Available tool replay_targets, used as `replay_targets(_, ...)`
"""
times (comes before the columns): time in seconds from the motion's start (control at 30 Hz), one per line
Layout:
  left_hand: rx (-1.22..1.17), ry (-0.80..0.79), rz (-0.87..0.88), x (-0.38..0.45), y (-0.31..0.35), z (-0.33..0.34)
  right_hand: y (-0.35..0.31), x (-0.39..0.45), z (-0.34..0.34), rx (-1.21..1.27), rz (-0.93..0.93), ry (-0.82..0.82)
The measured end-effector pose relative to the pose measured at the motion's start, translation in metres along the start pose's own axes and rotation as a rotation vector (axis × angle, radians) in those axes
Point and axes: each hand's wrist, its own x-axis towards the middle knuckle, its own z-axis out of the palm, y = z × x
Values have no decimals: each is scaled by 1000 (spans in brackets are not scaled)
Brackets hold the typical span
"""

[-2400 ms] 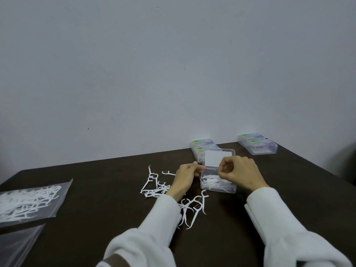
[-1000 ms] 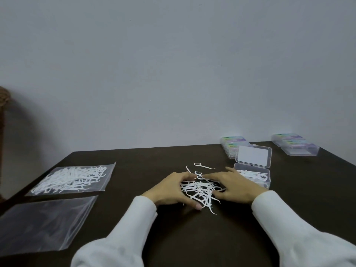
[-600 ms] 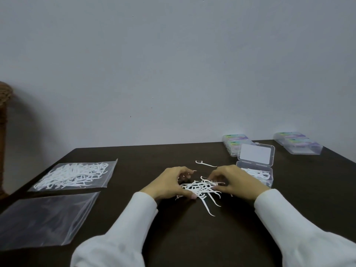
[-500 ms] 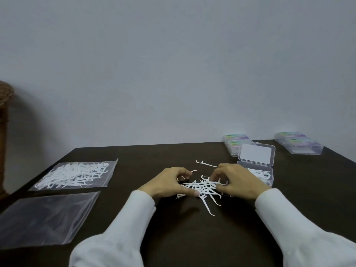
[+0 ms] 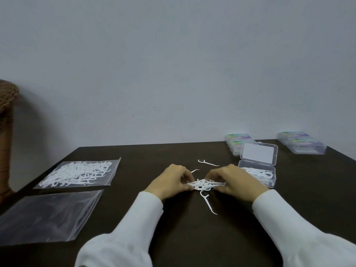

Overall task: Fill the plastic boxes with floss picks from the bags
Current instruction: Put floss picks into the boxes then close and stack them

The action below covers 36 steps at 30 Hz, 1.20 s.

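Observation:
A bunch of white floss picks (image 5: 204, 185) lies on the dark table (image 5: 192, 237), squeezed between both hands. My left hand (image 5: 169, 181) grips its left side with curled fingers. My right hand (image 5: 234, 180) grips its right side the same way. Just right of my right hand stands a clear plastic box (image 5: 258, 175) with its lid up and some picks inside. One pick (image 5: 208, 202) trails from the bunch toward me. Two loose picks (image 5: 208, 162) lie behind the hands. A sealed bag of picks (image 5: 79, 173) lies at the left.
An empty clear bag (image 5: 48, 216) lies at the near left. Closed labelled boxes (image 5: 238, 144) stand at the back near the wall. Further boxes (image 5: 301, 145) sit at the back right. A brown wicker object (image 5: 6, 132) stands beyond the table's left edge.
Both hands left the open box and came to the loose pile. They have raked the scattered picks together and now curl round a tighter bunch. The view has swung left.

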Motion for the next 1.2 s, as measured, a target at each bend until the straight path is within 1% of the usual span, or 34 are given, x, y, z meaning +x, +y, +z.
replay_targets(0.17, 132, 22, 26, 1, 2, 2, -1, 0, 1, -57, -6, 30)
replay_targets(0.27, 200, 52, 47, 1, 6, 3, 1, 1, 4, -22, -9, 44)
replay_targets(0.4, 249, 85, 69, 1, 8, 4, 4, 1, 4, 143, 13, 61)
replay_targets(0.6, 176, 142, 108, 0, -2, 2, 9, -2, 1, 401, 90, 124)
replay_targets(0.73, 41, 250, 97, 1, -7, 1, 13, -7, -7, 539, 153, 171)
replay_targets(0.87, -238, 389, 61, 1, 3, -2, 22, -12, -19, 637, 193, 218)
replay_targets(1.03, -485, 452, 16, 7, 19, -2, 39, -15, -19, 698, 232, 203)
replay_targets(1.2, -651, 529, -33, 25, 31, 0, 49, -23, -27, 784, 259, 241)
